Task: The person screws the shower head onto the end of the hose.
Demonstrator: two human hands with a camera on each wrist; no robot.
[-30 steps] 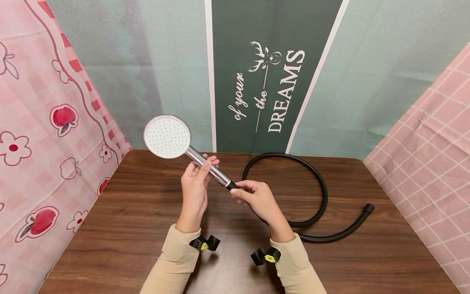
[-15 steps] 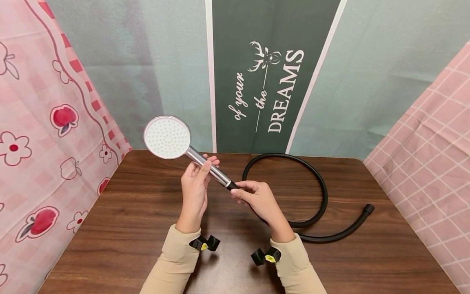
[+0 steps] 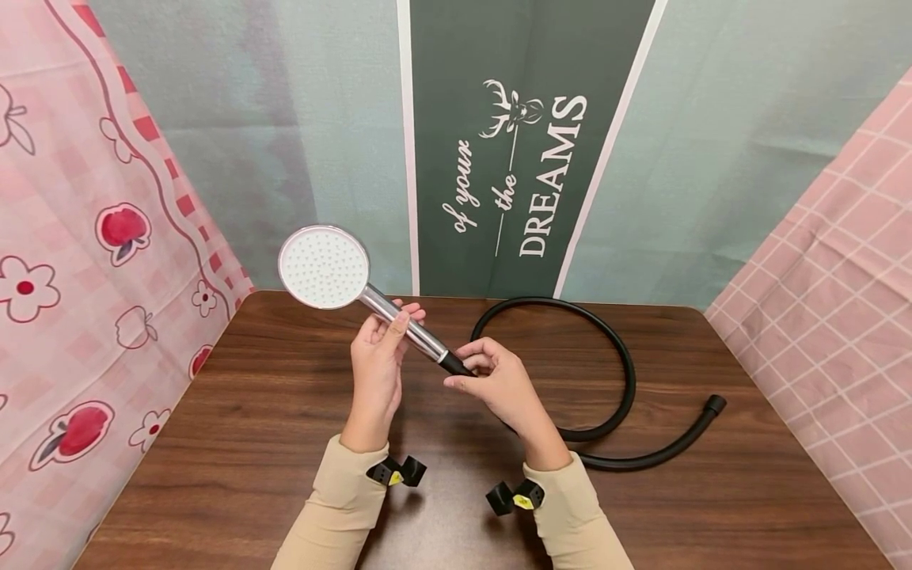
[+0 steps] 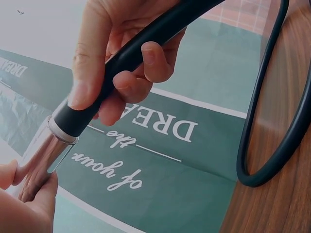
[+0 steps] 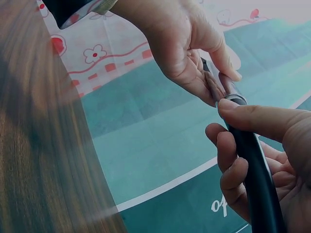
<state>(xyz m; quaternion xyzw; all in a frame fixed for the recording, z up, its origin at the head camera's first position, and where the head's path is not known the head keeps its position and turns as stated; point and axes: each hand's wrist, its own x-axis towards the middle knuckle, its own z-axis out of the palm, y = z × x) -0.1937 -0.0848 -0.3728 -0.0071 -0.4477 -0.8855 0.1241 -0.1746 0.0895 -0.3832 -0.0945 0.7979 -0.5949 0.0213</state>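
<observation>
A handheld shower head (image 3: 324, 267) with a white nozzle face and chrome handle is held up at a slant above the table. My left hand (image 3: 378, 360) holds the handle at its middle, thumb on top. Against the handle's lower end sits the black end piece (image 3: 454, 363) of a shower hose (image 3: 630, 372), in line with it. My right hand (image 3: 506, 388) has thumb and curled fingers round this hose end, as the right wrist view shows with the hose (image 5: 260, 179) crossing the palm. Whether the thread is engaged cannot be told.
The rest of the hose loops on the brown wooden table (image 3: 235, 475), its free end (image 3: 716, 404) lying to the right. A green printed curtain (image 3: 492, 269) hangs behind, with pink patterned curtains (image 3: 142, 356) on both sides. Both wrists carry small black cameras (image 3: 413, 471).
The fingers and thumb of my right hand have spread apart slightly at the hose end, showing more of the black end piece. My left hand and the shower head stay put.
</observation>
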